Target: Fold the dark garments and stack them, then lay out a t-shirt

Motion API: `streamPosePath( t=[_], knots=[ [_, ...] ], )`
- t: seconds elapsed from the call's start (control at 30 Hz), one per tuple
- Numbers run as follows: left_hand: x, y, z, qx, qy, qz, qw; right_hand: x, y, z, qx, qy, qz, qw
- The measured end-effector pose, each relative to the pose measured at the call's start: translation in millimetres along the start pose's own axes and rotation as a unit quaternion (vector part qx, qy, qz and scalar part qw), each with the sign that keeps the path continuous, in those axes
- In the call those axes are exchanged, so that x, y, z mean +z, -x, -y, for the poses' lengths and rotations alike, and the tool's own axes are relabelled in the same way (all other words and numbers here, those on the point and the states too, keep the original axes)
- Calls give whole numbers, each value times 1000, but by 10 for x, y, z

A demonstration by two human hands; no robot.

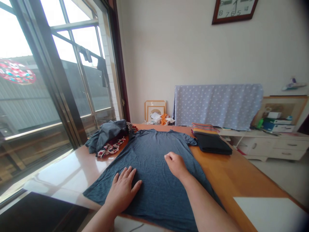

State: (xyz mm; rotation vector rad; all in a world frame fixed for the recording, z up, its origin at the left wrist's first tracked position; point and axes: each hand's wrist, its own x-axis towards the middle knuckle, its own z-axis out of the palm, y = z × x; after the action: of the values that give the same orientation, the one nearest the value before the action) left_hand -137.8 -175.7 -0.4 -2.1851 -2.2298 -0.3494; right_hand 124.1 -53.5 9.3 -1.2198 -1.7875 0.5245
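Note:
A dark blue-grey T-shirt lies spread out on the wooden table, its neck and sleeves at the far end and its hem toward me. My left hand rests on the lower left part of the shirt, palm down with fingers spread. Over the shirt's middle right, my right hand is curled into a loose fist. No cloth shows bunched in it; whether it touches the shirt I cannot tell.
Crumpled clothes are heaped at the back left. Folded dark cloth and a striped folded cloth sit at the back right. A white sheet lies front right, a black flat object front left. Windows line the left side.

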Motion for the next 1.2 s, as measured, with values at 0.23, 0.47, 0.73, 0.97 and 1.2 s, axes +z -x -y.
streamPosePath(
  t=[0.23, 0.47, 0.73, 0.97, 1.2],
  knots=[
    [-40, 21, -23, -4, 13, 8, 1000, 13, 5, -31, 10, 53, 40, 998],
    [-50, -32, 116, -17, 92, 47, 994, -8, 75, -2, 36, 147, 150, 977],
    [-185, -55, 365, -61, 279, -13, 958, -42, 104, 50, 31, 175, 192, 965],
    [-393, -108, 650, -130, 323, -35, 937, -35, 109, 24, 34, 176, 203, 963],
    [-621, -673, 716, -138, 308, -133, 932, 11, 106, -40, 17, 186, 201, 962]
  ],
)
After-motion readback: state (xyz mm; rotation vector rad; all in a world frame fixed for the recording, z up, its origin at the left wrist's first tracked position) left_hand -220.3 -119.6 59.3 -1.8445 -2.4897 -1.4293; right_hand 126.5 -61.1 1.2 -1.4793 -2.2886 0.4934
